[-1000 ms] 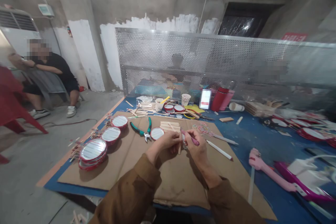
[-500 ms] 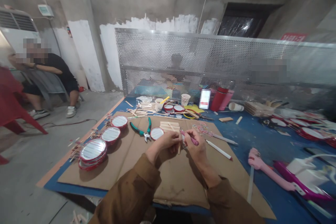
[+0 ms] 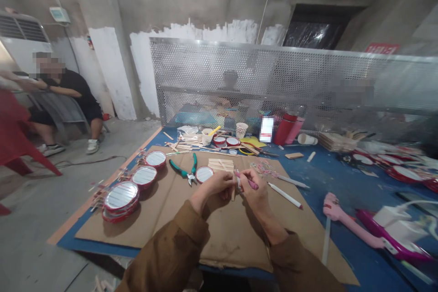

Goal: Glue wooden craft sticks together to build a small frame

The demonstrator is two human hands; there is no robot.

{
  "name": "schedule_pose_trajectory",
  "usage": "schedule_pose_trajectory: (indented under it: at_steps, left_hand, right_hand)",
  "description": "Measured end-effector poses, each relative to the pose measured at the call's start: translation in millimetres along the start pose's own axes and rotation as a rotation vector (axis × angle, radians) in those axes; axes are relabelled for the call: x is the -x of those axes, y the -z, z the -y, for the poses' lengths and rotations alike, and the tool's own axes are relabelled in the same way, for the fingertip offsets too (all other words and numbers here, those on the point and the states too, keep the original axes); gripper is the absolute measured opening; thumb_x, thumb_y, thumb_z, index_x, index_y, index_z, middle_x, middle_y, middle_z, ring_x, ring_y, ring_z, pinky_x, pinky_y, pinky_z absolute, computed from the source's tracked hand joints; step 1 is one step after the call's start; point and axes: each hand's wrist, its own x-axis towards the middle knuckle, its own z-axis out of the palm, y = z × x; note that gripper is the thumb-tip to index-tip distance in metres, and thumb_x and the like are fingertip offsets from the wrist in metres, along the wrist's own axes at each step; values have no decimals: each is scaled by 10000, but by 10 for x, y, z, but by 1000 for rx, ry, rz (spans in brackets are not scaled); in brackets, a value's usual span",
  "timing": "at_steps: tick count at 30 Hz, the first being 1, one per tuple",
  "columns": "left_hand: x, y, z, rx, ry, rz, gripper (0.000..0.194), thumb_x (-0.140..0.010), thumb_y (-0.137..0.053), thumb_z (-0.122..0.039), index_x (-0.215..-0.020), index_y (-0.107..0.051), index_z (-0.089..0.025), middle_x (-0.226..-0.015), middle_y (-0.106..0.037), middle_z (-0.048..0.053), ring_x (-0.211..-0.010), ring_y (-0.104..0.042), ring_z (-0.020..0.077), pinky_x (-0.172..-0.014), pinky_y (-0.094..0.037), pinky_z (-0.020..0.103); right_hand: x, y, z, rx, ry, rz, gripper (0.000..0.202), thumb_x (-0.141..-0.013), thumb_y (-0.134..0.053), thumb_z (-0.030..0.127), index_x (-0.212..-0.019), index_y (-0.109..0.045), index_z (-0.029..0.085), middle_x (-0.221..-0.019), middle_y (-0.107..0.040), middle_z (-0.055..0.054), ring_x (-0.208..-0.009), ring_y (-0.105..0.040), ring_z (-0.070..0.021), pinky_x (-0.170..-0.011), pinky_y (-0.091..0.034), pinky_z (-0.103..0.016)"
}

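Note:
My left hand (image 3: 219, 186) is closed around a flat wooden craft stick (image 3: 233, 193), whose lower end points down over the cardboard. A slim pink pen-like tool (image 3: 252, 184) is pinched in my right hand (image 3: 253, 191), its front end against or close to the stick; the fingers hide the tip. Just beyond my hands lies a stack of wooden sticks (image 3: 221, 164). A small round red-rimmed disc (image 3: 204, 174) and green-handled pliers (image 3: 190, 175) rest left of them. To the right lies a white marker (image 3: 285, 195).
Cardboard (image 3: 178, 228) covers part of the blue table. Red-rimmed drum-like pieces (image 3: 121, 196) line its left side. A pink glue gun (image 3: 352, 223) and a power strip (image 3: 397, 237) lie right. Behind stand a phone (image 3: 267, 128), red bottle (image 3: 286, 128) and mesh screen (image 3: 205, 73). A person (image 3: 71, 82) sits left.
My hands stay almost in place, with the stick and the pink tool still held. At the far left, the seated person's head and arms have shifted slightly.

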Motion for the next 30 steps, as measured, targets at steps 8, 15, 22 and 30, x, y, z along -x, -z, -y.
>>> schedule_pose_trajectory:
  at_steps: [8,15,22,30]
  left_hand:
    - [-1,-9,-26,5,24,-5,416,-821,-522,-564,-699,-494,-167,-478,-528,-8,-375,-473,85,-418,-379,209]
    - [9,-7,-59,20,60,-31,378,-807,-559,-517,-679,-463,-175,-473,-519,-22,-377,-487,81,-417,-392,196]
    - [-28,3,8,37,32,-1,410,-791,-559,-560,-704,-493,-165,-481,-544,-2,-380,-496,81,-411,-393,184]
    - [-43,6,37,35,30,-13,413,-792,-549,-560,-690,-482,-166,-473,-532,-3,-379,-501,88,-407,-396,189]
  right_hand:
    - [5,2,35,21,7,3,229,-819,-505,416,-732,-559,211,-524,-562,19,-488,-511,-134,-485,-407,-232]
    - [-30,36,-35,124,-48,-129,217,-755,-539,413,-680,-557,210,-539,-569,4,-491,-526,-141,-486,-417,-242]
    - [-5,-5,8,-150,-64,-44,257,-805,-565,448,-782,-580,193,-571,-591,14,-477,-558,-123,-461,-467,-220]
    - [-2,-22,42,-137,-62,-4,270,-807,-575,461,-762,-583,195,-548,-575,24,-476,-549,-122,-457,-456,-214]
